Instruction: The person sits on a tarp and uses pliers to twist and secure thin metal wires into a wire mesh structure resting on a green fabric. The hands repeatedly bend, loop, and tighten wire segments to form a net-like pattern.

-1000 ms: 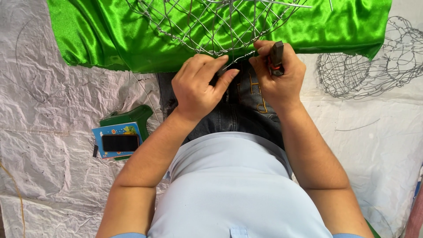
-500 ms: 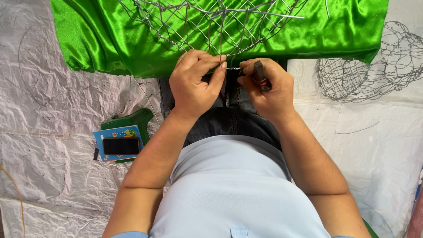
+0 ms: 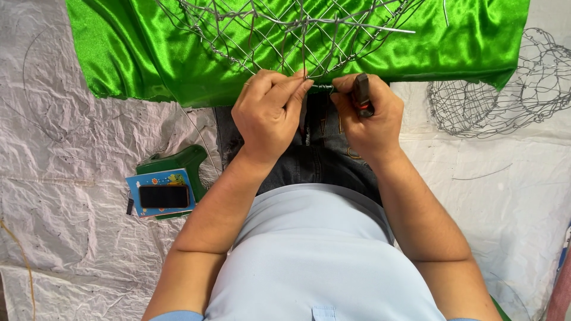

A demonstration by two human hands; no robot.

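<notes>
A wire frame [image 3: 285, 35], a lattice of thin grey wire, lies on shiny green cloth [image 3: 148, 53] in front of the seated person, its near edge directly under both hands. The left hand [image 3: 269, 113] has its grip pressed together, fingertips pinching a wire at that edge. The right hand [image 3: 369, 116] is wrapped around a pair of pliers [image 3: 361, 95] with dark red handles; the nose points toward the left fingertips, and a short twisted bit of wire bridges the gap between the two hands.

The step in hand looks like binding a joint on the frame's rim: one hand steadies the strand, the tool twists it. The next move would call for a firm hold from the left hand and a controlled turn of the pliers, so the strand tightens without snapping.

Well to the right of the right hand sits a second wire form [image 3: 493, 95]. Below and left of the left hand lie a dark phone [image 3: 163, 196] on a blue card and a green plastic object [image 3: 178, 163], all on crinkled pale sheeting [image 3: 71, 249].
</notes>
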